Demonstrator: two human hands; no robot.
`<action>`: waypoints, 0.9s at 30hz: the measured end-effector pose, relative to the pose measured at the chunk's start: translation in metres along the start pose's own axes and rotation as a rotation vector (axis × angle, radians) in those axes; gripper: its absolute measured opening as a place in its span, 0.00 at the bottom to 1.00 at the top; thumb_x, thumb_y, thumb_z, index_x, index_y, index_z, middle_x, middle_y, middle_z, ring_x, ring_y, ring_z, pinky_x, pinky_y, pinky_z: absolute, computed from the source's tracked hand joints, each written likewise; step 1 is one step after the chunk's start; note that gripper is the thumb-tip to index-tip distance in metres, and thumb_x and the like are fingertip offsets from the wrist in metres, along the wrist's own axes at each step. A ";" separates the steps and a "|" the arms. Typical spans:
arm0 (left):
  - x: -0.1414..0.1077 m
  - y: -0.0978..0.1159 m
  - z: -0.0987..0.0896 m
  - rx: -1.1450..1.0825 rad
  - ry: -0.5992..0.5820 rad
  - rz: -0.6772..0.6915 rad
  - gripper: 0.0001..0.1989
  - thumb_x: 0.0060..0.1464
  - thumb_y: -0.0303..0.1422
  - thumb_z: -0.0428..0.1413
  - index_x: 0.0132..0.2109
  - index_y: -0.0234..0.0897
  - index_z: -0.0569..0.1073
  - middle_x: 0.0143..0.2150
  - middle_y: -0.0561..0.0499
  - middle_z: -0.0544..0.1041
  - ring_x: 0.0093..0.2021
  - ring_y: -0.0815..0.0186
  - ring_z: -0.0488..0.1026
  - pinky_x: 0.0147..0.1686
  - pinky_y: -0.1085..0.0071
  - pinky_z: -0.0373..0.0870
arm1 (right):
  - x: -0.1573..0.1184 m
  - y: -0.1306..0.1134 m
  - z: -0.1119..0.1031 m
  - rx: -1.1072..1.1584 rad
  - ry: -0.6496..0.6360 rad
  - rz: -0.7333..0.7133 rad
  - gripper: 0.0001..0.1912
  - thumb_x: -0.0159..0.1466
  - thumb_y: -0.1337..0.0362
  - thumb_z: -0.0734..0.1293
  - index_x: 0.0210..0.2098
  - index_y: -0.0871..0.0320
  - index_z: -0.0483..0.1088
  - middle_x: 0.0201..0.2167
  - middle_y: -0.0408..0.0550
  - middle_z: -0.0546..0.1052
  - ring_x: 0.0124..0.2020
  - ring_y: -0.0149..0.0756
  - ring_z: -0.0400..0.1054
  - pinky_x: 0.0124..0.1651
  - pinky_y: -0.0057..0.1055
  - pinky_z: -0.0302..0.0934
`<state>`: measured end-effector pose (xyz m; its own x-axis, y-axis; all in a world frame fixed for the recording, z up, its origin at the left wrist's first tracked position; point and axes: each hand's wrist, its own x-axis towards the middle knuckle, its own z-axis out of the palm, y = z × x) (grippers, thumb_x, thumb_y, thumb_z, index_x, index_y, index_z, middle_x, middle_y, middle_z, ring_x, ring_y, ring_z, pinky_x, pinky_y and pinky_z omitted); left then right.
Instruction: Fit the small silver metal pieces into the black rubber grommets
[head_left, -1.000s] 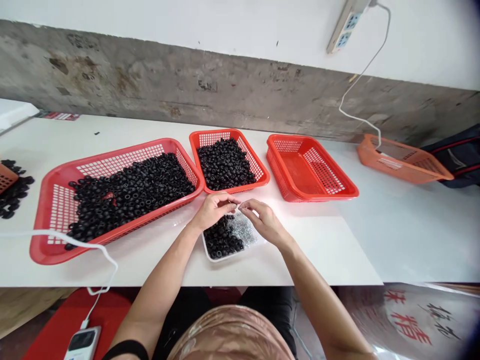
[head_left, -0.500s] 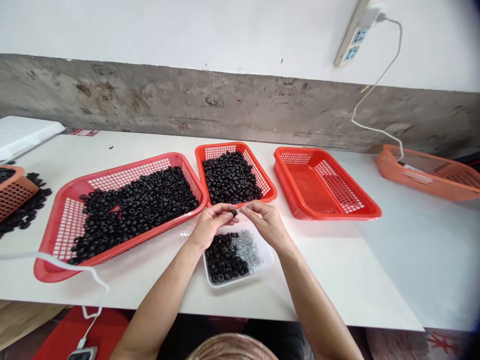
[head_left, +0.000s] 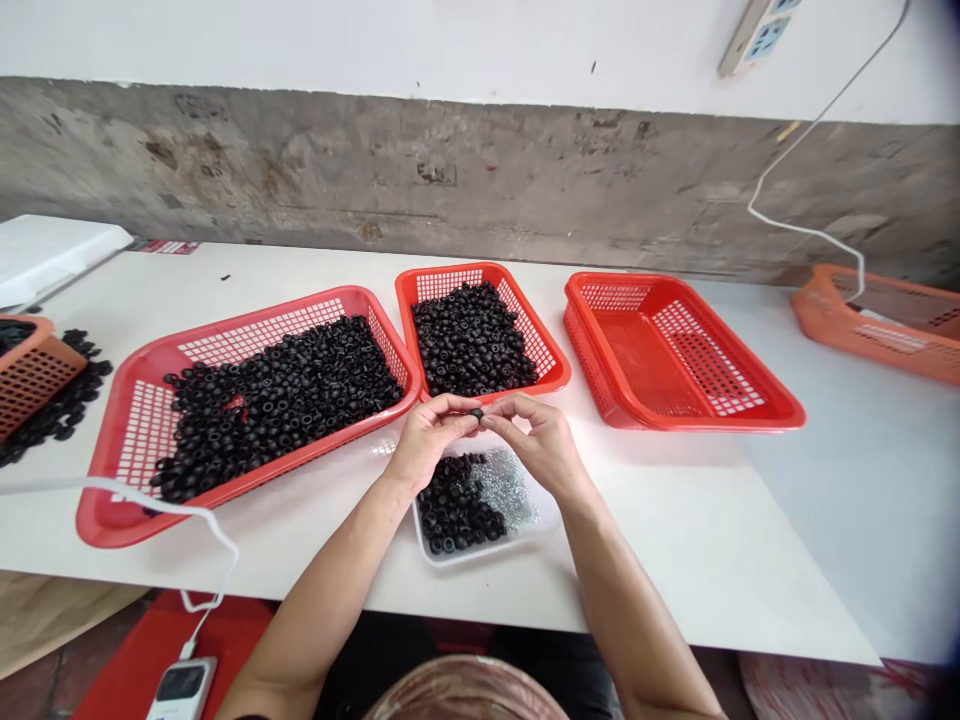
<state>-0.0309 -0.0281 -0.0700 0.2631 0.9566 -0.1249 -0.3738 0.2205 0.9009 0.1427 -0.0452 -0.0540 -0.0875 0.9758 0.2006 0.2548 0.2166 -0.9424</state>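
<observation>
A small black ring (head_left: pixel 476 414) is between the two hands, above the far edge of the plastic box (head_left: pixel 450 561); it looks dark, short and rounded. The left hand (head_left: pixel 429 435) pinches it with thumb and finger. The right hand (head_left: pixel 534 437) has its fingertips pressed together close beside it, but whether they grip the ring or some tiny piece, I cannot tell. In the box, black rings (head_left: pixel 457 510) lie left and silver beads (head_left: pixel 508 495) right. Two red baskets (head_left: pixel 97 505) have their rims near behind the hands. The front edge of the table (head_left: pixel 667 545) runs near the box, with a narrow white strip between; to the right, the white surface is wider.
</observation>
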 end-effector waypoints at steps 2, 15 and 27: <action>-0.002 0.002 0.000 -0.009 -0.048 -0.037 0.15 0.43 0.35 0.72 0.38 0.36 0.82 0.32 0.51 0.82 0.31 0.68 0.78 0.39 0.70 0.75 | 0.001 0.003 0.000 0.087 -0.018 0.049 0.14 0.61 0.52 0.74 0.32 0.57 0.77 0.31 0.46 0.80 0.35 0.37 0.72 0.43 0.35 0.66; 0.000 0.005 -0.004 -0.166 -0.077 -0.112 0.14 0.42 0.34 0.73 0.37 0.37 0.80 0.34 0.53 0.82 0.31 0.71 0.77 0.35 0.76 0.74 | -0.013 0.001 -0.012 -0.550 -0.524 -0.037 0.07 0.66 0.67 0.69 0.34 0.55 0.80 0.31 0.45 0.82 0.31 0.36 0.74 0.39 0.31 0.63; 0.001 0.004 -0.004 -0.196 -0.115 -0.141 0.15 0.42 0.36 0.73 0.36 0.36 0.81 0.33 0.52 0.81 0.29 0.73 0.75 0.31 0.78 0.71 | -0.020 -0.002 0.008 -0.978 -0.690 -0.006 0.10 0.64 0.73 0.68 0.33 0.54 0.80 0.27 0.49 0.81 0.31 0.42 0.75 0.33 0.31 0.55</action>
<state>-0.0355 -0.0257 -0.0681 0.4197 0.8884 -0.1859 -0.4883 0.3936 0.7789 0.1360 -0.0652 -0.0579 -0.5129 0.8170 -0.2636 0.8513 0.4445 -0.2788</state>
